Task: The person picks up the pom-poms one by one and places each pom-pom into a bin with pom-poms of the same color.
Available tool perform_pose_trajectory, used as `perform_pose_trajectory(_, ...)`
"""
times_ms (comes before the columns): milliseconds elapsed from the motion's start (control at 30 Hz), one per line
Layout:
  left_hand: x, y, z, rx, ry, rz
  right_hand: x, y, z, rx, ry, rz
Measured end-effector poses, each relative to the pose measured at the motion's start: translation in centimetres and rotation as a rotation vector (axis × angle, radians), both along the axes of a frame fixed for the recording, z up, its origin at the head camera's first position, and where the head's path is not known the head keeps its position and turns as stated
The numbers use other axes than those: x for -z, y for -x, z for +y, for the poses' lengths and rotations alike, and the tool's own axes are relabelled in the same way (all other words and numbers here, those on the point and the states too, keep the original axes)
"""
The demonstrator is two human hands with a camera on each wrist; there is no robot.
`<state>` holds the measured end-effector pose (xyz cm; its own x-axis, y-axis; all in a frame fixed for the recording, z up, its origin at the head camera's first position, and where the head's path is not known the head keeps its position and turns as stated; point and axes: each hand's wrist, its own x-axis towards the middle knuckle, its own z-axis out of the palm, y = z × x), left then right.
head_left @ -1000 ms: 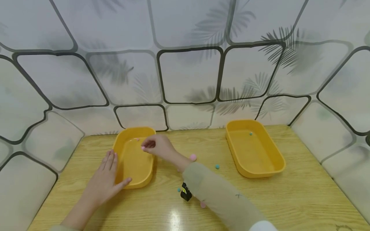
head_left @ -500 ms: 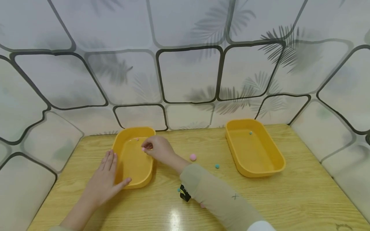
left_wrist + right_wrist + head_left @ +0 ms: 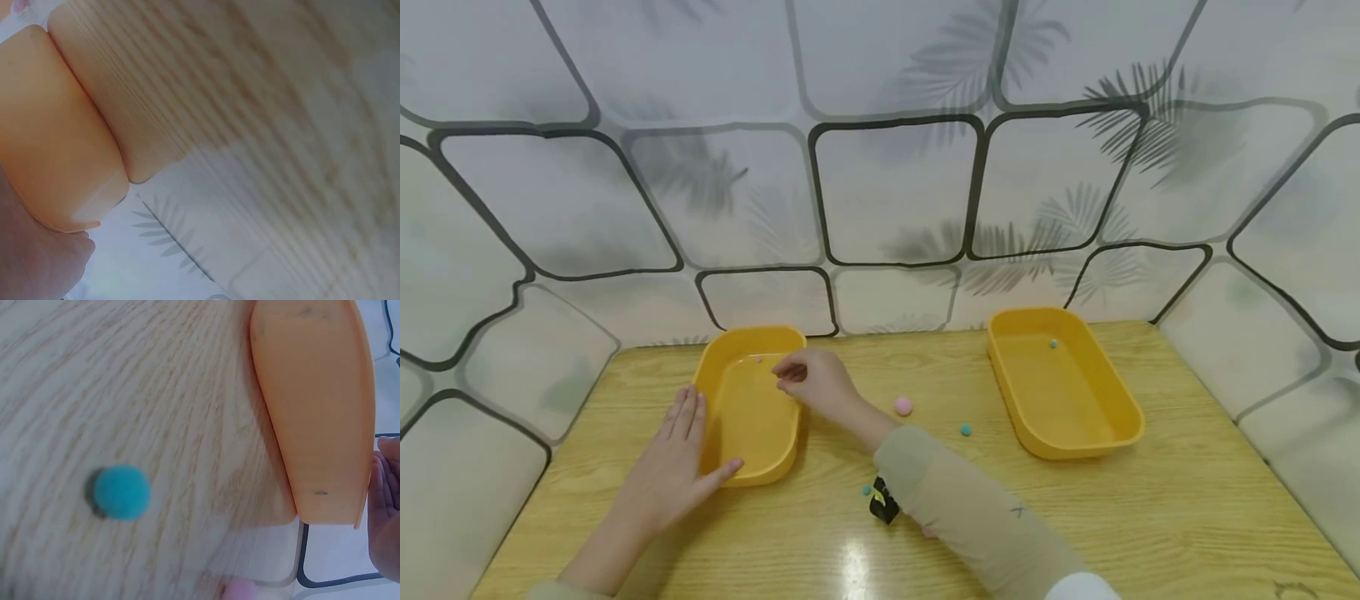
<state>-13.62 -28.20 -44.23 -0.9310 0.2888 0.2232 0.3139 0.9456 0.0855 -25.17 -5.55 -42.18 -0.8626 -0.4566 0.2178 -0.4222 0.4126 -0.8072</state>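
Observation:
My left hand (image 3: 670, 467) lies with fingers straight against the outer left side of the left yellow tray (image 3: 793, 450), thumb over its near rim. Above that tray's right rim is my right hand (image 3: 820, 383), fingers loosely curved toward the thumb, with no ball showing at the fingertips. In the right wrist view its curved fingers (image 3: 384, 487) show beyond the tray's wall (image 3: 319, 425). Inside the left tray, near the far end, lies a small pink ball (image 3: 758, 359). A larger pink pom-pom (image 3: 903, 406) sits on the table behind my right forearm.
The right yellow tray (image 3: 1116, 417) holds one small blue ball (image 3: 1053, 343). On the wooden table lie a blue ball (image 3: 966, 430), another blue ball (image 3: 866, 490) and a pink ball (image 3: 928, 532) partly under the sleeve. A black wrist device (image 3: 883, 502) shows beside the sleeve. A patterned backdrop (image 3: 895, 192) encloses the table.
The small pink ball seen at my right fingertips in the earlier frames no longer shows there. Both hands stay nearly in place, and the trays have not moved.

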Motion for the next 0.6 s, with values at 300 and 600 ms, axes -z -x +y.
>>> perform_pose_trajectory(300, -0.2, 0.1, 0.1, 0.018, 0.014, 0.017, -0.1, 0.6, 2.0, 0.045, 0.061, -0.07)
perform_pose_trajectory(600, -0.2, 0.0, 0.0, 0.008, 0.024, -0.006, 0.4, 1.4, 5.1, 0.079, 0.029, -0.059)
